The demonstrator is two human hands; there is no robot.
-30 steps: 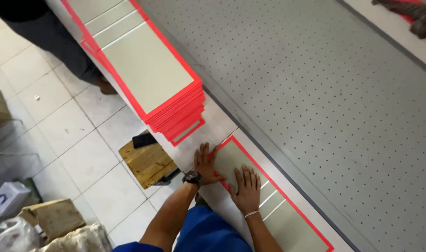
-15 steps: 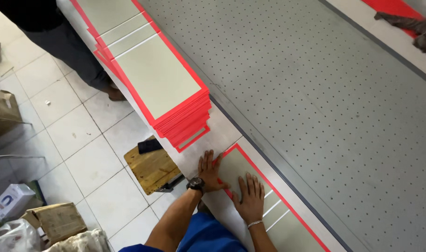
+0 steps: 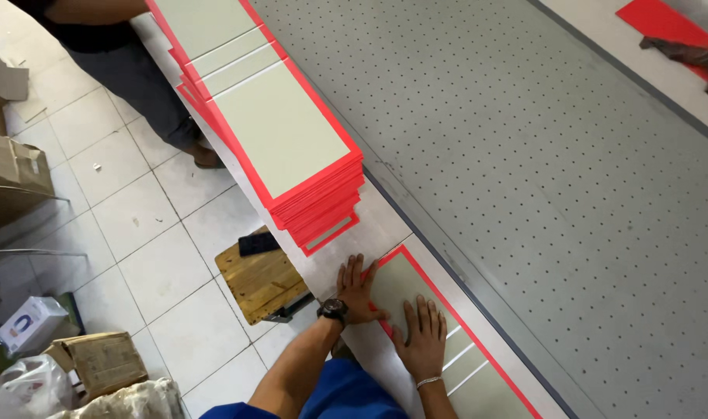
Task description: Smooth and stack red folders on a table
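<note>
wooden stool [image 3: 262,279] | cardboard boxes [image 3: 98,361] | perforated grey table [image 3: 525,140] | tiled floor [image 3: 129,209]

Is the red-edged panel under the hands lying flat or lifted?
Flat: the panel lies on the table edge, both hands pressed on it.

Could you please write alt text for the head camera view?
Both bare hands, left hand and right hand, press flat on a grey red-edged board at a white table edge, beside a tall stack of matching boards.

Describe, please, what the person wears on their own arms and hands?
The left hand is bare, with a black wristwatch at its wrist. The right hand is bare too, with a thin silver bracelet. Both forearms are uncovered; blue clothing shows at the upper arm.
</note>
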